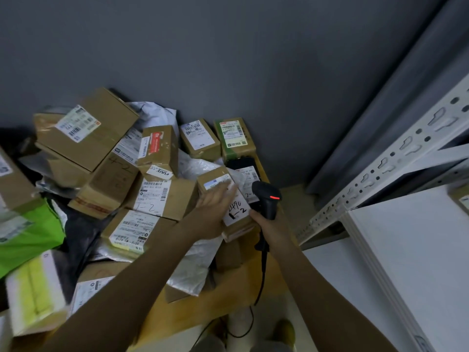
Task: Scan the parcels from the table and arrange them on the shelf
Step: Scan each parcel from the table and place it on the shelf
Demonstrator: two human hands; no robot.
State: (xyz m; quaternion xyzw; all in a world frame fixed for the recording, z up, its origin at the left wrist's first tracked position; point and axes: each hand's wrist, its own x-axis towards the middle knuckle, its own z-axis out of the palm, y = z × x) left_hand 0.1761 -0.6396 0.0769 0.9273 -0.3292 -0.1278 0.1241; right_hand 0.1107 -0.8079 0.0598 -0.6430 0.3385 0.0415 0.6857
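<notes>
The left hand (pixel 215 207) is reaching with fingers straight and spread, their tips lying over the label of a small brown parcel (pixel 215 179), gripping nothing. The right hand (pixel 269 226) is curling its fingers round the grip of a black barcode scanner (pixel 266 196), whose red light is glowing and whose cable is hanging down toward the floor. Between the two hands a labelled parcel (pixel 237 212) with handwritten marks is lying at the near edge of the heap. Cardboard boxes and plastic mailers are crowding the wooden table (pixel 228 295), among them a green bag (pixel 28 235). A white metal shelf (pixel 411 250) is standing just to the right.
</notes>
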